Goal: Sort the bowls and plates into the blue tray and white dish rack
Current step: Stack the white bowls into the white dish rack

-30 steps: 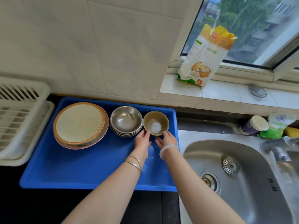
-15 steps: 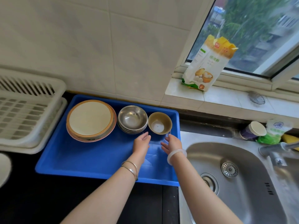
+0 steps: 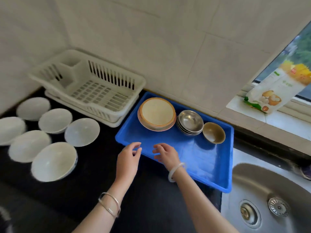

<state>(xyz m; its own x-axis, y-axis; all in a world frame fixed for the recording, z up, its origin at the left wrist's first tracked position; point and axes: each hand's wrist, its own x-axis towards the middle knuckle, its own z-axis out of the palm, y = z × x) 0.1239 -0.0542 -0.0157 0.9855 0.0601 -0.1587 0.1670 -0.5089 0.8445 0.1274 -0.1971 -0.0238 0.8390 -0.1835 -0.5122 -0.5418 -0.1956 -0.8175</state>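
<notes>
The blue tray (image 3: 200, 158) lies on the dark counter and holds a stack of orange-rimmed plates (image 3: 156, 113), a stack of steel bowls (image 3: 190, 121) and a small brown bowl (image 3: 213, 132) along its far side. Left of it stands the white dish rack (image 3: 94, 91), with nothing in it. Several white bowls (image 3: 53, 161) sit on the counter at the left. My left hand (image 3: 128, 157) hovers over the tray's near-left corner, fingers apart and holding nothing. My right hand (image 3: 165, 153) is over the tray's front edge, likewise loose with nothing in it.
A steel sink (image 3: 269, 199) lies to the right of the tray. A flour bag (image 3: 279, 88) leans on the window sill at the far right. The tiled wall runs behind the rack and tray. Dark counter (image 3: 134, 199) shows in front of the tray.
Both hands have let go of the brown bowl and drawn back leftward to the tray's near-left corner. The view has swung left, bringing the white bowls and whole rack into sight.
</notes>
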